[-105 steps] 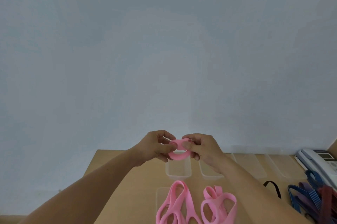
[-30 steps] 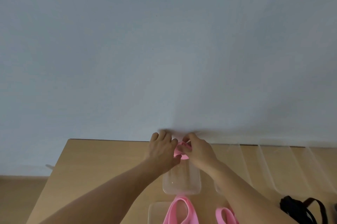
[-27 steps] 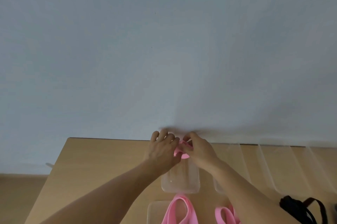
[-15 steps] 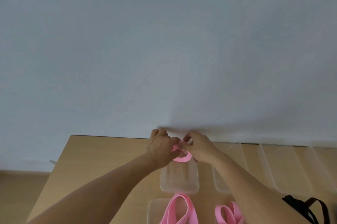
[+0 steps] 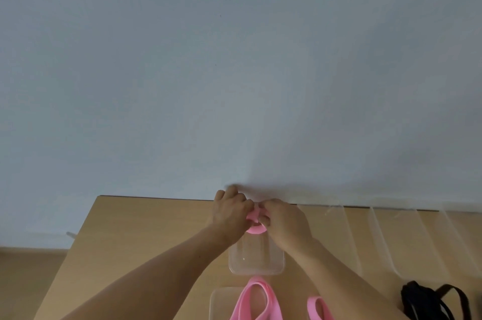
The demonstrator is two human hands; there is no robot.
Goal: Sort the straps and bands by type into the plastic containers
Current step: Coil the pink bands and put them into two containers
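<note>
The work surface was a light wooden table set with its far edge against a plain pale blue-grey wall, which filled most of the head view. A tan strip showed at lower left beside the table; whether it was floor could not be told. Over the far end of a clear plastic container, the left hand and the right hand met, each with curled fingers pinching a small pink band held between them above the container's opening. The fingertips and much of the band were covered by the hands, so the exact grip could not be made out. A second clear container lay nearer, cut off by the bottom edge, with large pink bands looped over it. Another pink band lay just right of them, partly behind the right forearm. Black straps lay at lower right, also cut off. Further clear containers stood at right, their outlines faint against the wood and their contents indistinct.
</note>
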